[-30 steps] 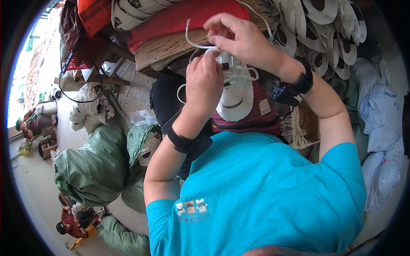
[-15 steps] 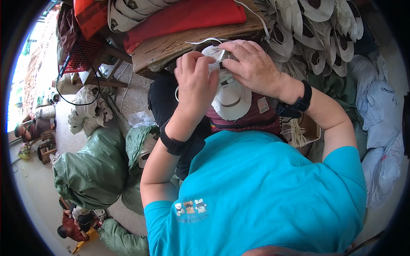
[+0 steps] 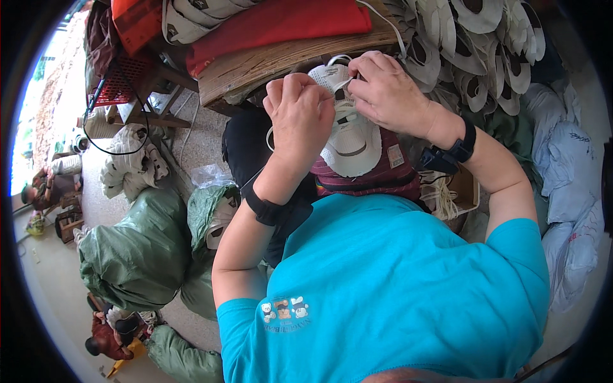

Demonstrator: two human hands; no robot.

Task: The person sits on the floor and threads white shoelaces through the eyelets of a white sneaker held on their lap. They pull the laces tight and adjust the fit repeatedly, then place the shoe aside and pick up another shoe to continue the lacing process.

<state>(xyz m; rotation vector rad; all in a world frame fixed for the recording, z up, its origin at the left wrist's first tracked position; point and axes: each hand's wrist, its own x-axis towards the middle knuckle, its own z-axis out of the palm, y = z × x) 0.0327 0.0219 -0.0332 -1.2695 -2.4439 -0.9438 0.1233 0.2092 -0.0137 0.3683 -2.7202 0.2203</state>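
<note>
A white shoe upper (image 3: 351, 158) rests on my lap over a maroon striped cloth (image 3: 399, 175), its rounded end toward me. Above its left side, my left hand (image 3: 299, 115) is closed with the fingers curled; a bit of white shoelace (image 3: 270, 138) hangs out beside it. The fingertips are partly hidden. On the other side my right hand (image 3: 391, 94) pinches the lace near the shoe's eyelets, and a lace loop stands up at the far end. The two hands are apart, with the laced middle of the shoe showing between them.
A wooden bench (image 3: 255, 70) with a red cloth (image 3: 281, 32) is just beyond the shoe. Many white shoe uppers (image 3: 476, 57) hang at the far right. Green sacks (image 3: 137, 249) lie on the left, pale sacks (image 3: 568, 166) on the right. People (image 3: 108, 338) sit further off.
My hands have drawn apart: the right moved right, the left slightly right and lower. More of the shoe's laced middle shows, and the loose lace at the far end now forms a smaller loop.
</note>
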